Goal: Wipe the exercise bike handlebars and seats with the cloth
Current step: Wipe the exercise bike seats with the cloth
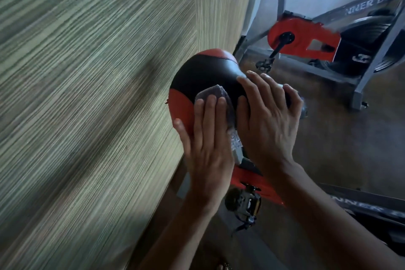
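Note:
A black and red bike seat (203,72) fills the middle of the view. My left hand (206,138) lies flat on its near side, fingers straight, and presses a grey cloth (215,93) against the seat. Part of the cloth hangs down between my hands. My right hand (266,116) rests over the narrow front end of the seat, with its fingers curled round the seat's nose. Below the seat I see the bike's red frame (247,178) and a black pedal (243,203).
A striped green-beige wall (98,94) stands close on the left, nearly touching the seat. A second exercise bike (306,37) with a red guard and grey frame stands at the back right. Brown floor (328,138) lies between the two bikes.

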### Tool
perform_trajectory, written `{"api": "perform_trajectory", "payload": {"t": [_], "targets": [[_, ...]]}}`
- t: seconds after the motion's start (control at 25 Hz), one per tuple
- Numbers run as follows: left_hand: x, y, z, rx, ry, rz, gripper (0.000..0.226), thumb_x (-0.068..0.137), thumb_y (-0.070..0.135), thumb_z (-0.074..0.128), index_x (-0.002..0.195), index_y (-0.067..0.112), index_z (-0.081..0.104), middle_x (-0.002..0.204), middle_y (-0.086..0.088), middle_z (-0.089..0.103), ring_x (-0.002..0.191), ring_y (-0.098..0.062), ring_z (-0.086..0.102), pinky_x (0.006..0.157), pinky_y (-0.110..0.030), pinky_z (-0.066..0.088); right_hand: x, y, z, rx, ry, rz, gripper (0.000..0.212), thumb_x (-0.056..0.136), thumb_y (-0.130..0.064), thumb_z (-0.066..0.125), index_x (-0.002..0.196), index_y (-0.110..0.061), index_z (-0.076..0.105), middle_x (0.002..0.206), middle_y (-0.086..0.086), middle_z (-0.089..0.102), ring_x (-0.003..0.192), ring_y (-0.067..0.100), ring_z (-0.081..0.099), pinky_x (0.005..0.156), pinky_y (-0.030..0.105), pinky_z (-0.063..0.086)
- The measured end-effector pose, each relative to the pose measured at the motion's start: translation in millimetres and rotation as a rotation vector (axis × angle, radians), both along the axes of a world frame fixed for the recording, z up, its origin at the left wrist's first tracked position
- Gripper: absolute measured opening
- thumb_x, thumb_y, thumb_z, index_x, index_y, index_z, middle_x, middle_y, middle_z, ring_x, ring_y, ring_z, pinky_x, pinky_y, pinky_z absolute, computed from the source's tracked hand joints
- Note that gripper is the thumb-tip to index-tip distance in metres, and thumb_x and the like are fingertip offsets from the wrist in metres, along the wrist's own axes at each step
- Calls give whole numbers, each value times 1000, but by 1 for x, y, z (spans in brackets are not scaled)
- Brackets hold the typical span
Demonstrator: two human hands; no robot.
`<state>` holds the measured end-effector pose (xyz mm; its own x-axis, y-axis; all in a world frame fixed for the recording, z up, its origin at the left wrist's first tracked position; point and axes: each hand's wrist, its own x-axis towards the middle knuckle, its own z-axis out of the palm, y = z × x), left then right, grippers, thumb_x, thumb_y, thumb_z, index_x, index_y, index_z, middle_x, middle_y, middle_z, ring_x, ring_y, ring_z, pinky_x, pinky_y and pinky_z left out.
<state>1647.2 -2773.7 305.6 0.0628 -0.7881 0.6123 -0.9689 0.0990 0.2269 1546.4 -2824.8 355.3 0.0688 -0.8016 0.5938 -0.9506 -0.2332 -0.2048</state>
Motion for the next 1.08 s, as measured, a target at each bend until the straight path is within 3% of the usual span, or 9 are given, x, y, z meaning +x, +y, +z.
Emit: {"api": "perform_trajectory", "payload": {"t": [0.12,0.32,0.4,0.52,0.64,0.8,0.96,1.08], "targets": [[20,9,-3,-2,114,-43,56,101,10,56,151,4,30,160,-12,30,152,-31,23,122,-61,12,2,0,2,21,-26,-15,38,101,-26,44,135,-22,61,141,-5,59,137,16,48,114,41,23],[55,7,-8,7,655,-165,50,105,14,34,152,-4,26,162,-16,21,153,-35,17,120,-60,22,7,-1,3,51,-50,-67,38,98,-26,44,133,-25,61,141,-9,58,137,14,46,115,42,22],[52,1,-4,15,752,-197,54,107,21,32,151,-9,24,162,-25,19,152,-39,15,121,-57,21,11,-2,3,70,-53,-93,39,98,-26,43,133,-27,60,141,-10,58,137,13,45,115,43,22],[44,1,0,-35,610,-268,52,109,21,27,146,-15,31,158,-28,23,151,-44,14,124,-53,18,15,-2,4,87,-64,-119,40,97,-26,42,132,-27,60,141,-11,58,137,12,45,114,43,22],[52,-5,-4,-64,428,-329,48,110,19,26,145,-11,36,156,-19,27,152,-35,14,123,-54,19,16,-1,3,77,-66,-122,40,97,-25,42,132,-27,60,141,-10,58,137,12,45,113,43,21],[52,-17,-1,-128,555,-173,49,108,18,27,140,-15,42,151,-28,37,147,-43,26,117,-62,26,15,-1,2,70,-72,-126,39,97,-24,43,132,-27,60,141,-11,57,136,12,45,113,42,20],[34,-9,4,-103,242,-178,42,101,0,46,142,-9,45,148,-23,44,146,-40,27,122,-53,22,20,-1,3,83,-98,-137,41,97,-24,41,133,-27,60,141,-11,57,136,12,45,112,41,20],[32,-10,14,-51,99,-123,53,91,-8,59,143,-8,46,149,-22,46,146,-38,29,123,-50,22,13,2,11,149,-119,-81,39,98,-25,44,134,-27,60,143,-11,56,138,11,43,111,35,17]]}}
